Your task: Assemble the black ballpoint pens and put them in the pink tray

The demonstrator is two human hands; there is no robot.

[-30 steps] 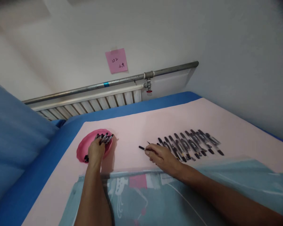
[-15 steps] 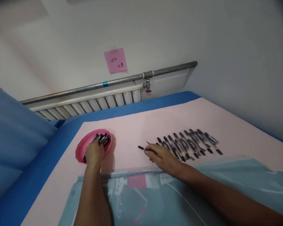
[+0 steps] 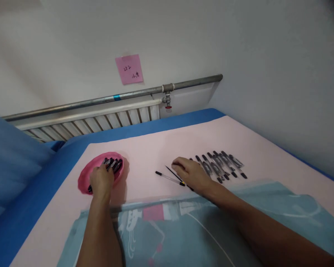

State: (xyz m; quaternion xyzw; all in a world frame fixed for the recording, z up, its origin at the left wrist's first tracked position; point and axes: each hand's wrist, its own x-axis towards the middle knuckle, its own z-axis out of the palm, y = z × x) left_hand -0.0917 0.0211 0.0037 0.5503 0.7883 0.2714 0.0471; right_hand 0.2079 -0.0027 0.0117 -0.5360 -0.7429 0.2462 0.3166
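My left hand [image 3: 101, 181] reaches into a pink bowl [image 3: 85, 177] at the left of the pink sheet, fingers curled over a bunch of black pens [image 3: 113, 163] in it. My right hand [image 3: 191, 172] rests knuckles-up on the sheet, fingers bent and pressed together; I cannot see whether anything is in them. Just left of it lie a clear pen [image 3: 168, 178] and a thin dark refill [image 3: 173, 173], their near ends running under the hand. A row of black pens [image 3: 222, 165] lies side by side right behind that hand.
A pink sheet [image 3: 161, 148] covers a blue mattress [image 3: 39, 185]. A teal patterned cloth [image 3: 183, 233] lies over the near part. A radiator [image 3: 94, 122] and a metal pipe [image 3: 189, 82] run along the wall, with a pink note [image 3: 128, 69] above.
My right hand has shifted back toward the pen row, and the clear pen and refill now lie exposed on the sheet. The left hand stays in the bowl. The view has swung slightly right.
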